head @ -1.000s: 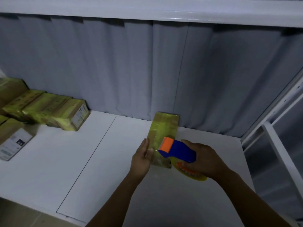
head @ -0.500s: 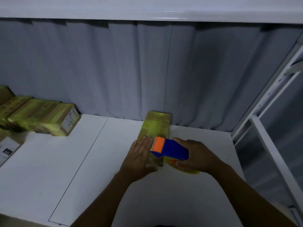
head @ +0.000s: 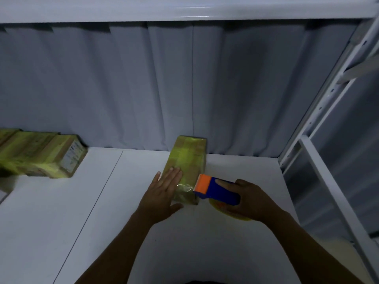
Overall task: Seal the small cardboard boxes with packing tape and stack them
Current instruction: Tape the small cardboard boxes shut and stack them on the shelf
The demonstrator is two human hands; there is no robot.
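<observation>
Yellow-taped cardboard box (head: pixel 187 160) lies lengthwise on the white bench (head: pixel 61 212), far end up against the grey curtain (head: pixel 143 89), near end toward the person.

Left hand (head: pixel 162 193) lies flat on the near-left part of the box top. Fingers are straight & close together, thumb splayed out low by the box's near end; it presses down & grips nothing.

Right hand (head: pixel 248 198) is wrapped round the blue body of the tape dispenser (head: pixel 215 189), w/ the index finger laid along the top. The dispenser's orange head sits at the box's near-right edge. A shiny strip of tape (head: pixel 184 186) runs from it across the box top, btwn the head & the left hand. The yellow tape roll (head: pixel 238 217) shows under the right hand, low over the bench; can't tell if it touches.

Other taped boxes (head: pixel 41 158) sit in a row at the far left of the bench, well apart from both hands. The nearest one has a white label on its end face. Light is dim, so print on it is unreadable.

White shelf board (head: pixel 184 7) runs overhead. A white metal rack upright (head: pixel 328 111) w/ holes stands at the right, just past the bench edge.
</observation>
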